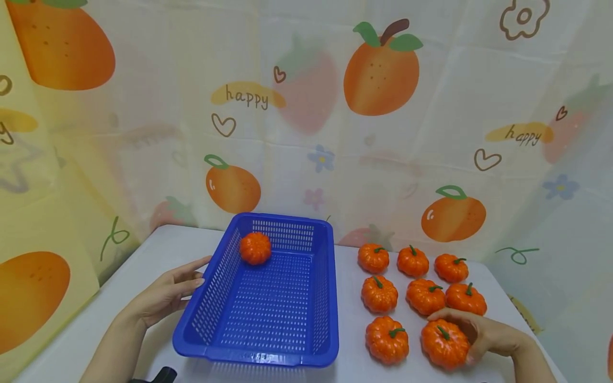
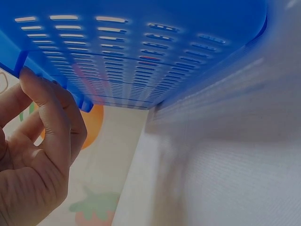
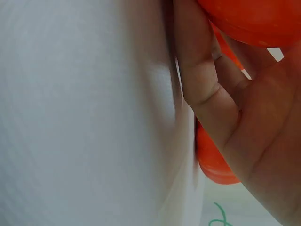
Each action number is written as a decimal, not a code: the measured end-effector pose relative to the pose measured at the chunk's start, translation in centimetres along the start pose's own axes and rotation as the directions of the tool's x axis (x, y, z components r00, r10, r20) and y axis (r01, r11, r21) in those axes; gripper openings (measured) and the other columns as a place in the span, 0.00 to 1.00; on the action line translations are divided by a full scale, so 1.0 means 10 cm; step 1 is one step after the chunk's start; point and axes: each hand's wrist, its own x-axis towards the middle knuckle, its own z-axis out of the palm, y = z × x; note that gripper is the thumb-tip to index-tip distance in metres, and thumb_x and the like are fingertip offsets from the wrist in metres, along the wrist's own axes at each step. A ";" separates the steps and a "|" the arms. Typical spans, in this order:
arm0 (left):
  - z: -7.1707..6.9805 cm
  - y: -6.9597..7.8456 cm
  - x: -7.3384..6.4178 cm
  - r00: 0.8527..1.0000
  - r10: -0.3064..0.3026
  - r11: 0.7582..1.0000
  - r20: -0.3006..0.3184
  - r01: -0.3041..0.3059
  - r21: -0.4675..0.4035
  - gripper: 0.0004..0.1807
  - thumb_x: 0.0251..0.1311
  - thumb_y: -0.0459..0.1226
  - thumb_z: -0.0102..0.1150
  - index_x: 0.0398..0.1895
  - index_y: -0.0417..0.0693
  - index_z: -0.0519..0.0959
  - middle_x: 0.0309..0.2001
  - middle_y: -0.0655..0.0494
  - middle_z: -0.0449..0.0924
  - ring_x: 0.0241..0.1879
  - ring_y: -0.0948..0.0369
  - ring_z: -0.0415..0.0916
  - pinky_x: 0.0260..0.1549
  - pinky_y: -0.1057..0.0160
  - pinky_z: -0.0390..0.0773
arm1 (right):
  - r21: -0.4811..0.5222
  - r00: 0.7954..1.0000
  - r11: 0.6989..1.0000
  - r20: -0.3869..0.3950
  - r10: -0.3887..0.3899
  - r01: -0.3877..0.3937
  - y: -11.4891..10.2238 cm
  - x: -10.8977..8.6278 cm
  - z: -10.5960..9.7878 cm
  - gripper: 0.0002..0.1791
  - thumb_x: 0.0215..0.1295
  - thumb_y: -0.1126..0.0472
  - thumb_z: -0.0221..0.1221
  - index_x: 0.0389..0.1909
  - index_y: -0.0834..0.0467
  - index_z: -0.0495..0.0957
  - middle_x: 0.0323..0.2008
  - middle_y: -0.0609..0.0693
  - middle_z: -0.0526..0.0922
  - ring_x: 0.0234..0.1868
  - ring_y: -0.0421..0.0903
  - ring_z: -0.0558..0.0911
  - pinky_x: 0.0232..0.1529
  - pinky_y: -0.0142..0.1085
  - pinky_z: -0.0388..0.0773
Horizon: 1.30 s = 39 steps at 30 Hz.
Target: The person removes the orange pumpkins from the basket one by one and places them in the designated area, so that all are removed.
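A blue plastic basket (image 1: 273, 303) with slotted walls stands on the table; one small orange pumpkin (image 1: 255, 248) sits in its far left corner. My left hand (image 1: 167, 292) holds the rim at the basket's left side. From below, the left wrist view shows that hand's bent fingers (image 2: 51, 108) at the rim. On the right, my right hand (image 1: 483, 332) grips a pumpkin (image 1: 445, 343) with a green stem, fingers behind it and thumb at its near right side. In the right wrist view the held pumpkin (image 3: 258, 19) is partly cut off, close to the tabletop.
Several more pumpkins stand in rows right of the basket, among them a near one (image 1: 387, 340) and one (image 1: 466, 299) just behind my right hand. A white table (image 1: 345, 367) bears everything. A fruit-printed cloth (image 1: 306, 133) hangs behind. A black object (image 1: 165, 375) shows at the bottom edge.
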 end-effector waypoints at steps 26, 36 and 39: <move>-0.01 0.01 0.00 0.999 -0.030 0.999 -0.029 0.031 0.014 0.34 0.74 0.39 0.46 0.79 0.53 0.49 0.52 0.64 0.77 0.50 0.66 0.81 0.51 0.60 0.82 | -0.183 0.970 0.961 -0.167 0.176 -0.206 -0.12 -0.08 0.04 0.45 0.54 0.66 0.60 0.75 0.60 0.55 0.68 0.31 0.69 0.63 0.29 0.68 0.67 0.64 0.62; -0.01 0.00 0.00 0.998 -0.044 0.999 -0.042 0.045 0.022 0.33 0.75 0.40 0.46 0.79 0.55 0.49 0.52 0.65 0.77 0.51 0.66 0.80 0.51 0.60 0.82 | -0.077 0.991 0.992 -0.095 0.096 -0.104 -0.13 -0.12 0.00 0.42 0.57 0.70 0.56 0.74 0.63 0.54 0.70 0.34 0.69 0.66 0.32 0.69 0.62 0.33 0.72; -0.01 -0.01 0.00 0.998 -0.042 0.999 -0.041 0.043 0.023 0.33 0.75 0.40 0.46 0.79 0.55 0.49 0.52 0.65 0.77 0.51 0.65 0.81 0.51 0.59 0.82 | -0.078 0.992 0.993 -0.093 0.087 -0.094 -0.16 -0.14 0.00 0.41 0.59 0.71 0.55 0.74 0.64 0.53 0.69 0.33 0.70 0.65 0.32 0.71 0.61 0.31 0.74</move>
